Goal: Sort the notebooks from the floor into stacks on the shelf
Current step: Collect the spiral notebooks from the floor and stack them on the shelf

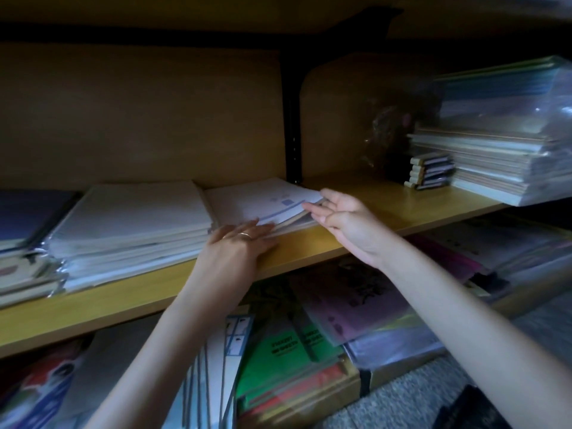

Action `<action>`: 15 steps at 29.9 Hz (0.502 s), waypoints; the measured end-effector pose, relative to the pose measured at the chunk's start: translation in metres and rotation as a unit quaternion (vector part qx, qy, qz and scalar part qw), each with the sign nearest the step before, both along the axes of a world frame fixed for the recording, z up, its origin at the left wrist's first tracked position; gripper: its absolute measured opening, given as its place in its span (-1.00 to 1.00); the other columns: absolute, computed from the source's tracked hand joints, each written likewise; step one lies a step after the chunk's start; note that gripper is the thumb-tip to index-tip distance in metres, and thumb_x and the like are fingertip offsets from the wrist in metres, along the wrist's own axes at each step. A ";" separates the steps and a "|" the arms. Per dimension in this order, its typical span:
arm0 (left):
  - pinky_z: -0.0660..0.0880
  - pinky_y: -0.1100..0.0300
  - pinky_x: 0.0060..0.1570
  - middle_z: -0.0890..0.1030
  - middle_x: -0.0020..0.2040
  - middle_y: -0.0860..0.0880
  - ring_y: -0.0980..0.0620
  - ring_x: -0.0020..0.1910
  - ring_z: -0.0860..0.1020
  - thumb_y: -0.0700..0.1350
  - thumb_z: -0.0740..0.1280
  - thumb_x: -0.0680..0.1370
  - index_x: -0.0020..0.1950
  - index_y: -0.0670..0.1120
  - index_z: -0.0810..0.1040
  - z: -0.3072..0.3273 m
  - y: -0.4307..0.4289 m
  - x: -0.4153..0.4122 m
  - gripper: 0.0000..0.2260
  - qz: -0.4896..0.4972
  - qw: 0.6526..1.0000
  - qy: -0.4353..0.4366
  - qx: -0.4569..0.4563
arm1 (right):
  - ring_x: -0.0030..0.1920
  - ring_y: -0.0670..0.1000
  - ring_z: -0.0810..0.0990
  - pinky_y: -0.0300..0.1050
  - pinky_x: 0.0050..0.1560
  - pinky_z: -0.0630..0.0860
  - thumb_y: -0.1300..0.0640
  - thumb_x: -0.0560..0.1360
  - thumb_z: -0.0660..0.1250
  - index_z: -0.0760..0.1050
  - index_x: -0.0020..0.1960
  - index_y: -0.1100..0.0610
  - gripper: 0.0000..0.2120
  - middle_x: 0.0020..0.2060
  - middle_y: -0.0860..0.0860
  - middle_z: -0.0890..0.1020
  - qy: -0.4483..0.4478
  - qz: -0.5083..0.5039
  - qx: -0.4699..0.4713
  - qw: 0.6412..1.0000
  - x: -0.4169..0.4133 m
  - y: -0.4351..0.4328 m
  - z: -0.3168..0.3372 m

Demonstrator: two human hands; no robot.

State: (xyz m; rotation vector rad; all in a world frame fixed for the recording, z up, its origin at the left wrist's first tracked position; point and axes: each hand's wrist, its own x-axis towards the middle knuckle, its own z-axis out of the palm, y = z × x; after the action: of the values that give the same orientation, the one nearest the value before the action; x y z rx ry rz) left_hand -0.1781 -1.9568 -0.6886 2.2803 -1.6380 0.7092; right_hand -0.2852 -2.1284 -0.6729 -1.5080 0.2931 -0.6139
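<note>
Notebooks sit in a thin stack on the shelf, close to its front lip. Left hand lies flat, fingers straight against the front edge. Right hand touches the right corner, fingers extended, gripping nothing. The covers look slick and floppy, so an uneven push could fan them off the smooth wooden board.

This looks like a stationery shop or its stockroom. A plain wooden shelf carries many identical notebooks in flat stacks, bundles sealed in clear plastic, and a pile of small pads. Below, more wrapped packs with green and pink covers crowd down to the floor.
</note>
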 end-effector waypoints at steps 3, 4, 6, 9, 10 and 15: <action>0.05 0.15 0.43 0.26 0.48 0.14 0.13 0.48 0.19 -0.14 -0.08 0.43 0.47 0.07 0.28 -0.001 0.003 0.003 -0.41 0.025 0.998 0.043 0.036 | 0.25 0.04 0.46 -0.10 0.26 0.36 0.43 0.53 0.14 0.03 0.52 0.18 -0.38 0.46 0.18 0.23 0.064 -0.060 -0.091 0.992 0.006 -0.001 -0.001; 0.03 0.16 0.43 0.23 0.49 0.16 0.15 0.48 0.17 -0.13 -0.10 0.44 0.48 0.08 0.24 -0.002 0.003 0.003 -0.41 0.028 0.998 0.038 0.038 | 0.20 0.03 0.46 -0.09 0.21 0.38 0.39 0.54 0.15 0.03 0.52 0.13 -0.38 0.47 0.16 0.23 0.092 -0.077 -0.128 0.985 0.006 -0.002 -0.001; 0.04 0.16 0.43 0.22 0.49 0.16 0.14 0.48 0.17 -0.12 -0.10 0.46 0.49 0.08 0.21 -0.002 0.004 0.003 -0.42 0.028 0.998 0.033 0.036 | 0.13 0.02 0.49 -0.08 0.12 0.47 0.33 0.55 0.15 0.00 0.53 0.03 -0.36 0.42 0.12 0.31 0.156 -0.115 -0.222 0.956 0.006 0.002 -0.001; 0.13 0.12 0.42 0.31 0.46 0.11 0.08 0.45 0.28 -0.13 -0.04 0.47 0.46 0.06 0.29 -0.005 0.004 0.003 -0.45 0.030 0.999 0.021 0.018 | 0.12 0.08 0.52 -0.10 -0.02 0.51 0.27 0.54 0.16 0.03 0.52 0.04 -0.40 0.35 0.09 0.34 0.226 -0.207 -0.374 0.875 0.002 0.014 -0.008; 0.17 0.11 0.40 0.36 0.43 0.09 0.05 0.42 0.33 -0.14 -0.01 0.47 0.44 0.04 0.34 -0.006 0.005 0.002 -0.47 0.029 0.999 0.014 0.008 | 0.21 0.10 0.48 -0.08 0.05 0.47 0.25 0.54 0.17 0.06 0.51 0.08 -0.42 0.38 0.09 0.30 0.235 -0.243 -0.411 0.847 0.001 0.016 -0.013; 0.36 0.07 0.27 0.54 0.29 0.01 -0.06 0.25 0.51 -0.16 0.08 0.45 0.30 -0.02 0.53 -0.008 0.006 0.001 -0.54 0.035 0.999 -0.002 -0.019 | 0.27 0.07 0.36 -0.06 0.27 0.27 0.22 0.56 0.12 0.32 0.40 0.01 -0.58 0.31 0.00 0.45 0.180 -0.283 -0.481 0.810 -0.005 0.015 -0.032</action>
State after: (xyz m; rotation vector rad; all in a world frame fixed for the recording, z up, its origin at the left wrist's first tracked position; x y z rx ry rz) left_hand -0.1768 -1.9511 -0.6970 2.3203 -1.5391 0.7554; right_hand -0.2901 -2.1133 -0.7052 -2.5687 0.8323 -1.0339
